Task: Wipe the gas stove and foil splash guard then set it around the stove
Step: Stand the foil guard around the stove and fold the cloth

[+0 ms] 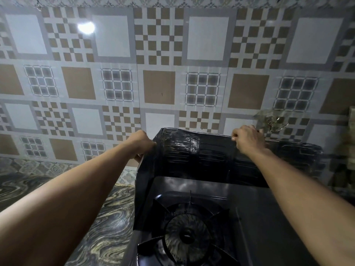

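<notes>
Marble-look counter (107,217): swirled grey and cream, lower left, beside stove.
Left hand (143,144): fingers curled over top edge of guard's left panel, pinching it near the rear corner.
Foil splash guard (192,150): dark, embossed, upright; left panel and back panel wrap the stove's left and rear sides (right end blurred, can't tell how far it runs).
Gas stove (249,217): dark top, inside the guard's corner; burner (186,235) with pan support, nothing on it.
Right hand (247,139): fingers curled, gripping back panel's top edge.
Tiled wall (172,64): brown-white pattern behind.
</notes>
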The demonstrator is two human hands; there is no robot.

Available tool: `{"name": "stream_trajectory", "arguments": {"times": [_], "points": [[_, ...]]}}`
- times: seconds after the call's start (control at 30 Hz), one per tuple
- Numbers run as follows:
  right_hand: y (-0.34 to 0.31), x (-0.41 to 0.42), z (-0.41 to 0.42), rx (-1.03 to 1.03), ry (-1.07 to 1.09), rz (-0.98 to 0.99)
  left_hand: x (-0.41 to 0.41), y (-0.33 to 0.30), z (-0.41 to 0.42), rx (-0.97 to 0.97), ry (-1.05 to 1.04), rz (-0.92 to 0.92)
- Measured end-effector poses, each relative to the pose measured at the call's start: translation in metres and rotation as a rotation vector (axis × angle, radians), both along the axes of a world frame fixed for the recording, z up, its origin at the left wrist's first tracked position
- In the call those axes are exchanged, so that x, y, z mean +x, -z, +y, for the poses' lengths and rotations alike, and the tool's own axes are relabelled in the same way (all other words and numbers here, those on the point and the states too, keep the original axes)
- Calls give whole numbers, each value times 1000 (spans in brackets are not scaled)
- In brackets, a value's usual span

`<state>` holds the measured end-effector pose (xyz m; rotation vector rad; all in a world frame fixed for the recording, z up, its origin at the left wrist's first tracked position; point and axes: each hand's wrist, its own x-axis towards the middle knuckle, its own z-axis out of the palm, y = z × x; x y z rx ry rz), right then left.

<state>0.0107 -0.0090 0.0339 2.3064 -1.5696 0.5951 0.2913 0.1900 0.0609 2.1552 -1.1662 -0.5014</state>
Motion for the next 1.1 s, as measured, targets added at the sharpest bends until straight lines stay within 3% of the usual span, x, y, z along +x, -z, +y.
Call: {"name": "stream_trajectory", "arguments": {"times": [0.37,0.57,1.1], "points": [[8,5,1,0,7,-34,5,5,5,-12,-26,114],[5,12,8,3,-4,-98,23,9,8,33,-62,45],[4,46,35,14,-97,-174,31,-2,29,21,-74,93]]}}
